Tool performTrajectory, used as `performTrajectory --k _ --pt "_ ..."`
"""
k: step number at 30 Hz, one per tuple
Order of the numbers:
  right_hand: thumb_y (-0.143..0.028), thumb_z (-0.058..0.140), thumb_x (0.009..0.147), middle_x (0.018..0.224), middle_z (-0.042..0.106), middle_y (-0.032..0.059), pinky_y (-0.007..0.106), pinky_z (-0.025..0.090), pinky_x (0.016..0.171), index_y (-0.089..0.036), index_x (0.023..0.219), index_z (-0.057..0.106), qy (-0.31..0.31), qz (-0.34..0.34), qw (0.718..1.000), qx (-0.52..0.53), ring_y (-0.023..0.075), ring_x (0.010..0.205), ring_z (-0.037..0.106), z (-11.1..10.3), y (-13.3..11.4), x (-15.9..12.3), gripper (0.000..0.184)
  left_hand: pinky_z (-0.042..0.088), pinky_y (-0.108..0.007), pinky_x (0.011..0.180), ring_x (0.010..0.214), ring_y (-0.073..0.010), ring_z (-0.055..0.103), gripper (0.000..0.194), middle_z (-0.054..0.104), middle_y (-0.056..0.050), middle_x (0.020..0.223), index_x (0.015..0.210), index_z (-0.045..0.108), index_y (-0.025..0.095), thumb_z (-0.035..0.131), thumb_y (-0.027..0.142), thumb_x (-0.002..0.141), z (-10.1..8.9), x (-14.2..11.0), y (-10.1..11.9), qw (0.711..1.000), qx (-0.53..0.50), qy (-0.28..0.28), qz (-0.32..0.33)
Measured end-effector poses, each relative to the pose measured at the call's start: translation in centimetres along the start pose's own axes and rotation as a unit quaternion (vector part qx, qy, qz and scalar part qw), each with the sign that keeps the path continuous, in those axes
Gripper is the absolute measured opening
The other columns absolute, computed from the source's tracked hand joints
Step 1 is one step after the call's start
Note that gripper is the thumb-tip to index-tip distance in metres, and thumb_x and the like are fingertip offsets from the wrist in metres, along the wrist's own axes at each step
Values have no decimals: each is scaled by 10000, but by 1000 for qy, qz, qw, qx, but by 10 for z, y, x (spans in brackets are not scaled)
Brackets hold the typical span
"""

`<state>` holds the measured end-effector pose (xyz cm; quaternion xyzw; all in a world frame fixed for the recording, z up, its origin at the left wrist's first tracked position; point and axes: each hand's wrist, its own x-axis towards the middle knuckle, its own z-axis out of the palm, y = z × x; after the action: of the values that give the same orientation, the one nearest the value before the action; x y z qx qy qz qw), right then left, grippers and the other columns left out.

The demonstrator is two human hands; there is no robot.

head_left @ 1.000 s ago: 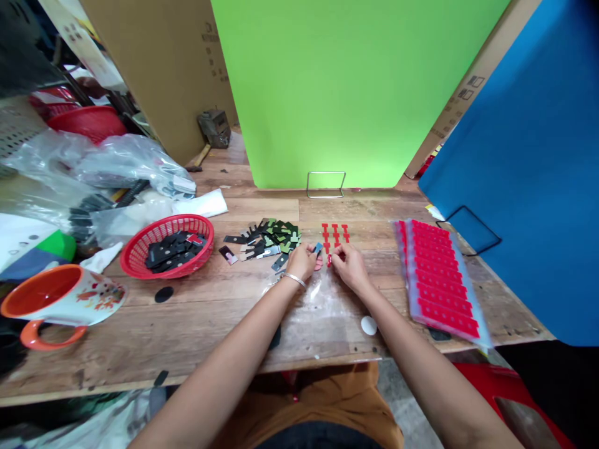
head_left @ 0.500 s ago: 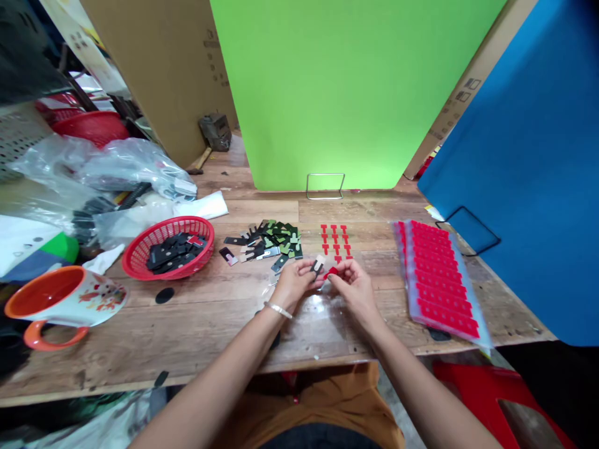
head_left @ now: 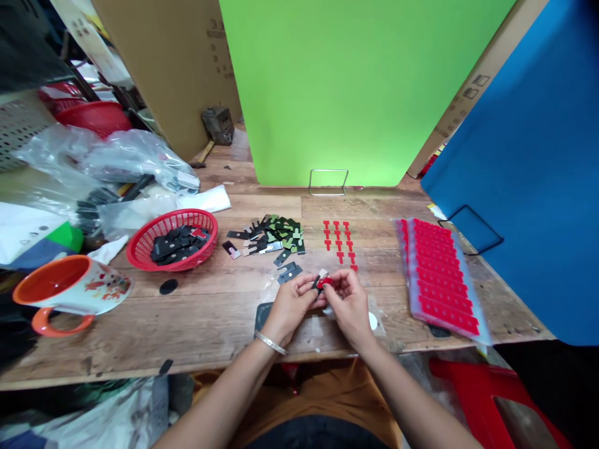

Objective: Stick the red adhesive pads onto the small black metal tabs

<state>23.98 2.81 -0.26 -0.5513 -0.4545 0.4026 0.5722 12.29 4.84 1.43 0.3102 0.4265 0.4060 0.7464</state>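
Between the fingers of my left hand (head_left: 291,305) is a small dark metal plate (head_left: 322,275) with a pale, notched end. My right hand (head_left: 350,305) pinches a red T-shaped piece (head_left: 324,283) and lays it against that plate; the fingers partly cover both. Just beyond my hands, rows of red T-shaped pieces (head_left: 339,244) lie on the table. To their left is a loose pile of dark and green-reflecting plates (head_left: 281,234), with a few single plates (head_left: 289,271) nearer my left hand.
A red basket (head_left: 135,255) of dark plates stands on the left, beside an orange-and-white mug (head_left: 105,293). Sheets of red pieces (head_left: 442,280) lie on the right. Green (head_left: 365,93) and blue (head_left: 528,156) boards stand behind. A dark square object (head_left: 262,317) sits by my left wrist.
My right hand has brought the red piece onto the plate in my left hand. Both hands have come slightly closer to me, and the camera view has shifted a little.
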Motion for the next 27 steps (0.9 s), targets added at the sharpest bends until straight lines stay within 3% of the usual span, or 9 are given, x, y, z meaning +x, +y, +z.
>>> performTrajectory --k 27 --pt "-234 598 750 760 560 -13 201 465 512 -197 829 493 17 16 1000 1 96 578 523 4 -1 -2 137 527 -302 786 796 -176 667 281 697 -88 912 955 601 113 640 107 677 4 -5 3 1000 0 -15 6"
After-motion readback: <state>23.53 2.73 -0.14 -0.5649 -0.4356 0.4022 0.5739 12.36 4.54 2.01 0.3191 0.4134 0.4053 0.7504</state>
